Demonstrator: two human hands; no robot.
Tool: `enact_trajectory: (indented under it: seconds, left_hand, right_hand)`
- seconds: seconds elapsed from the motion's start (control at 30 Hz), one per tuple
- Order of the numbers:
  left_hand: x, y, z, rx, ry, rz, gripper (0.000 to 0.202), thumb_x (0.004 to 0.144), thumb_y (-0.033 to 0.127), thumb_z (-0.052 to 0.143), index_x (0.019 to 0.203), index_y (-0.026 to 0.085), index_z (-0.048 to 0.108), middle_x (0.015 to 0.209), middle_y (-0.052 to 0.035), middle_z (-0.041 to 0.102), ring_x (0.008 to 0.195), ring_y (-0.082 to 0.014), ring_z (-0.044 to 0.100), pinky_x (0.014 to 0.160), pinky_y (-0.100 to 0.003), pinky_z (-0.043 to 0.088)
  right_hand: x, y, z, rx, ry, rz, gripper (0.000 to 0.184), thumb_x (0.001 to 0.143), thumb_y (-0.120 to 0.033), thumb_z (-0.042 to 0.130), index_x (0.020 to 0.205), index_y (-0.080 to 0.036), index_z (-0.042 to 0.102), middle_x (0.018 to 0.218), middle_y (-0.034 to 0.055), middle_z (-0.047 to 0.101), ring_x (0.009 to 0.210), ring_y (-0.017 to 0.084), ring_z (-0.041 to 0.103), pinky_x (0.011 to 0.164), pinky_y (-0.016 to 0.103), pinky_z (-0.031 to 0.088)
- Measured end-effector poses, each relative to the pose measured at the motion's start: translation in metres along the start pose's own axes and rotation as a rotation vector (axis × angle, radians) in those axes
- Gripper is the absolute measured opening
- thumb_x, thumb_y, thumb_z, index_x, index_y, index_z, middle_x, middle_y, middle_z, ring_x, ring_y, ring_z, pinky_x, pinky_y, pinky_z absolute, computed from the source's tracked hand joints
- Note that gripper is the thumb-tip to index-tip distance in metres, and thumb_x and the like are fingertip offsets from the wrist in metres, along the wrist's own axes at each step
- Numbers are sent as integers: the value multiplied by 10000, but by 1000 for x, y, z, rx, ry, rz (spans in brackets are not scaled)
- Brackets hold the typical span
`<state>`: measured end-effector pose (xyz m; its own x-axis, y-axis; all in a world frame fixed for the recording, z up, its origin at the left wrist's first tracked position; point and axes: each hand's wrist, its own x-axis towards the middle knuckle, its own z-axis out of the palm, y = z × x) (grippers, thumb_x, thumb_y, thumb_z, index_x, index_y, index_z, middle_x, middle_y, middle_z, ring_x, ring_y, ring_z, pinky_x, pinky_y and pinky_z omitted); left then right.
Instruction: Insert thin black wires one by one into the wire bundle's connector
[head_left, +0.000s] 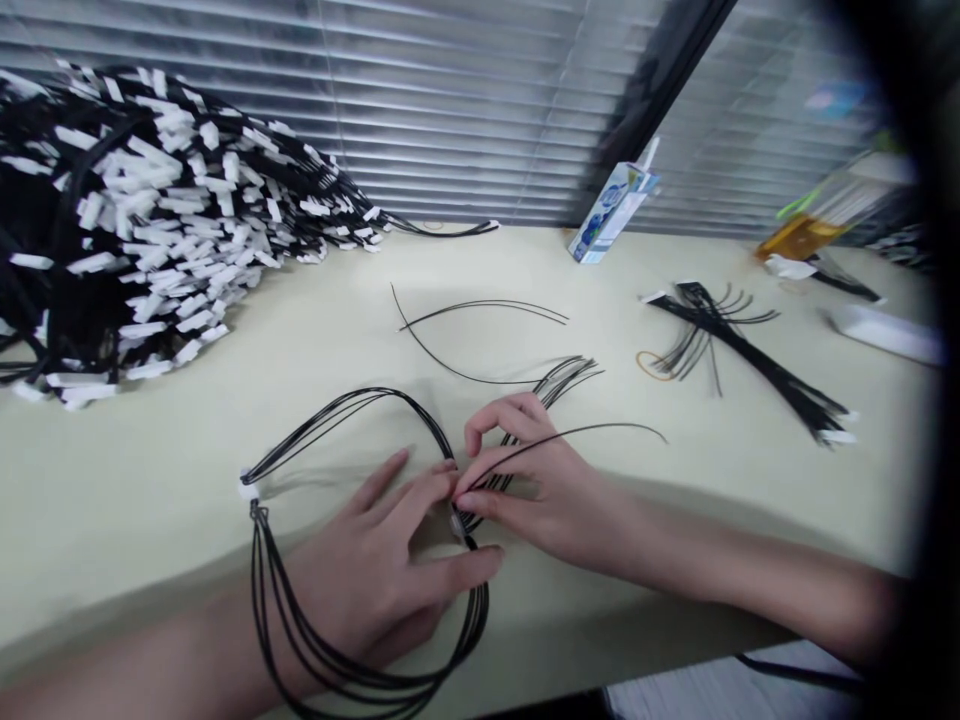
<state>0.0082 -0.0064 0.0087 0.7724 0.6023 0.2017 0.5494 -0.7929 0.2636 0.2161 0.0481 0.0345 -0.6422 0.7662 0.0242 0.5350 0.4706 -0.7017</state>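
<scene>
Looped wires (472,625) touch spread left hand (382,570), right hand (551,480) pinching strand (570,431)

Blinds (450,100) stand behind the far edge of the worktop (322,340). A cable pile (172,210) occupies the far-left corner, some strands reaching right along the far edge. A carton (611,212) stands at that edge, right of the middle. Loose wires (495,302) lie mid-worktop, before the carton and to its left. A wire loop (375,391) lies toward the near edge, passing over the left forearm (187,640). A cable bundle (757,358) lies toward the right edge, a rubber band (639,365) just left of it.
</scene>
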Motion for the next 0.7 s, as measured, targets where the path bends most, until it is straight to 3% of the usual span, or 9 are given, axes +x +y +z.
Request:
enact_trajectory:
  seconds: [0.33,0.7]
  left_hand:
    - [-2,-1,-1,-8,-16,7,456,886,182,472,1304,364,454,1379,-125,377,1352,-255,294,1076,-589,284]
    - [-6,0,5,38,96,8,428,901,175,451,1279,372,490,1368,-102,400,1343,-234,324,1080,-545,300]
  right_hand:
    - [-1,2,3,12,61,-31,93,795,-342,615,786,-269,673,1017,-22,504,1078,84,357,1002,259,309]
    - [-2,-1,2,-1,65,-55,130,813,-309,587,736,-205,594,967,-33,506,1055,63,351,979,228,306]
